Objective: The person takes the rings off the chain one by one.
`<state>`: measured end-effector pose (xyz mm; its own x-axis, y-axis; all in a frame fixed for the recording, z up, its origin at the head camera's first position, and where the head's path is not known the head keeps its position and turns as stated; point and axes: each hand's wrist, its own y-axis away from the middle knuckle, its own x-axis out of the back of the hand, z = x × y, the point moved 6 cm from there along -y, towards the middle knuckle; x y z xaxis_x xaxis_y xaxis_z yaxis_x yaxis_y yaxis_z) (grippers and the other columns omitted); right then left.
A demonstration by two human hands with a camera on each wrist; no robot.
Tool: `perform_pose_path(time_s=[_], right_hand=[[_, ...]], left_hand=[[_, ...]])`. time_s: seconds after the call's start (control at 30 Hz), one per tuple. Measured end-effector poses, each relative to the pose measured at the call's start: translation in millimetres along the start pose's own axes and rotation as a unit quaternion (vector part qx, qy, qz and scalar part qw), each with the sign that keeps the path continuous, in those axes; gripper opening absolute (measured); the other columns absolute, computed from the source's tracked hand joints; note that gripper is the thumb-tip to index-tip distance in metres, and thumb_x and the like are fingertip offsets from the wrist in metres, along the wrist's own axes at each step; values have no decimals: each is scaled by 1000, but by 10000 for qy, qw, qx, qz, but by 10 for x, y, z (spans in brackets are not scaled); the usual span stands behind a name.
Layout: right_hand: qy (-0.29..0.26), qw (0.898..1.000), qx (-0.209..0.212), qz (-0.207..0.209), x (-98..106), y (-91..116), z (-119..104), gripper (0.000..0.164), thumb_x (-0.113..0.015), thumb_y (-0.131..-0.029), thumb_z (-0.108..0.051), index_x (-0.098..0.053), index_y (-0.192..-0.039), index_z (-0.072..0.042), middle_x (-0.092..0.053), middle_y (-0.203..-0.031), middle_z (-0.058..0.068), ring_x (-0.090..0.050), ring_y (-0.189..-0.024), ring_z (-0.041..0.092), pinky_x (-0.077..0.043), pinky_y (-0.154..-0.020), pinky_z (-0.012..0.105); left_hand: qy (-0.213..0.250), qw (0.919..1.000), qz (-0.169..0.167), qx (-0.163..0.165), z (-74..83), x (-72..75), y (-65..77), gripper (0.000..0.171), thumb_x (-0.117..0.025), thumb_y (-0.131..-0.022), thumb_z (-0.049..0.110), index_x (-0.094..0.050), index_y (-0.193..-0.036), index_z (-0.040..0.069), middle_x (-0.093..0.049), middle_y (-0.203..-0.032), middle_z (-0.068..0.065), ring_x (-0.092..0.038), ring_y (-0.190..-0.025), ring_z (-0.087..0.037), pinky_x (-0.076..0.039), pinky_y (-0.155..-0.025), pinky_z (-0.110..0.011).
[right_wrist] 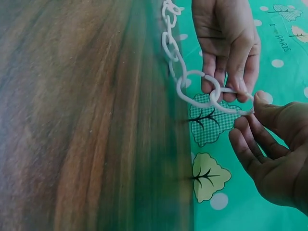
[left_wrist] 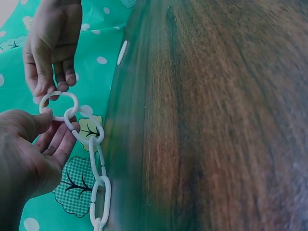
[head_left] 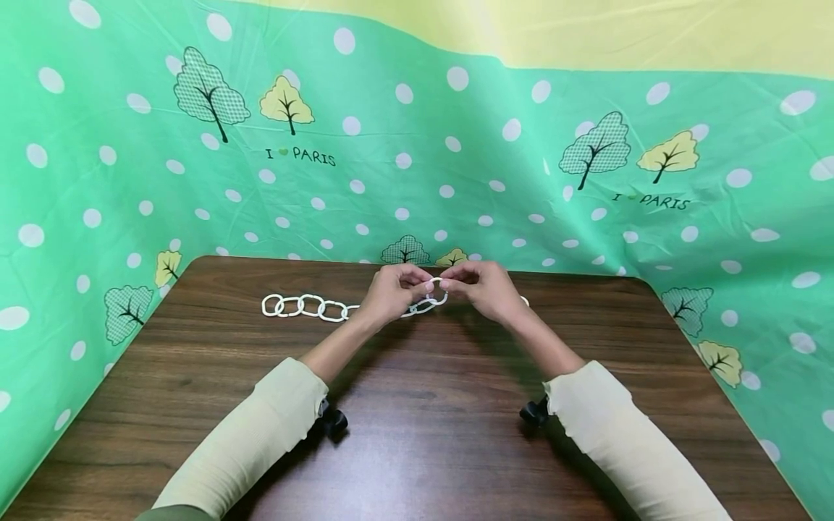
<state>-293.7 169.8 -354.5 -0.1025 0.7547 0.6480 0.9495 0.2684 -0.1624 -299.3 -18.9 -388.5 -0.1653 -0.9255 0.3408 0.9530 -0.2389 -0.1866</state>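
Observation:
A chain [head_left: 311,305] of white, oval plastic links stretches along the table's far part, its right end lifted. My left hand [head_left: 389,295] pinches the raised end link [left_wrist: 76,98] between thumb and finger. From the other side, the right hand [head_left: 481,288] pinches that same link with thumb and fingertips. In the right wrist view, the end link [right_wrist: 225,111] passes through its neighbour [right_wrist: 182,94], and the right hand's other fingers are spread below. Part of the chain is hidden behind the left hand in the head view.
A separate white link [head_left: 525,301] lies just past the right wrist, mostly hidden by it. The brown wooden table [head_left: 423,434] ends at a green dotted cloth [head_left: 391,181] behind. Black devices [head_left: 335,425] sit under both cuffs.

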Motion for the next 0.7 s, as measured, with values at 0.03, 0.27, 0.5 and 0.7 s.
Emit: perform_pose_path(time_s=[0.03,0.27,0.5,0.7], right_hand=[[13,10000,36,-10,-5,-8,-15,21,-85,-104,-22,-86,-118,-6,-84,-108,12,-73,-90,15,-57,-77,24],[-5,9999,105,-61,-44,-32,-58,21,-87,-101,-16,-85,-117,-3,-83,-106,16,-78,-91,32,-58,-72,23],[92,9999,44,-15,-39,-9,-67,17,-87,-101,-15,-84,-113,-3,-83,-103,16,-78,-93,39,-55,-72,22],[217,9997,36,44,-20,-4,-73,15,-85,-102,-13,-84,-114,-4,-82,-105,15,-77,-90,30,-57,-75,26]], left_hand=[[-15,10000,-21,-9,3,-2,1,12,-82,-104,8,-84,-113,1,-86,-103,-16,-79,-88,-15,-57,-77,-19],[-208,9996,-191,0,10,-27,17,14,-82,-104,12,-84,-114,2,-85,-105,-14,-76,-88,-11,-57,-79,-19],[-258,9992,-320,29,13,-39,14,15,-81,-105,12,-84,-116,2,-85,-105,-15,-74,-88,-10,-56,-78,-19],[-448,9982,-387,106,0,-10,34,18,-80,-106,14,-84,-120,3,-85,-110,-13,-76,-99,-18,-56,-86,-23]])
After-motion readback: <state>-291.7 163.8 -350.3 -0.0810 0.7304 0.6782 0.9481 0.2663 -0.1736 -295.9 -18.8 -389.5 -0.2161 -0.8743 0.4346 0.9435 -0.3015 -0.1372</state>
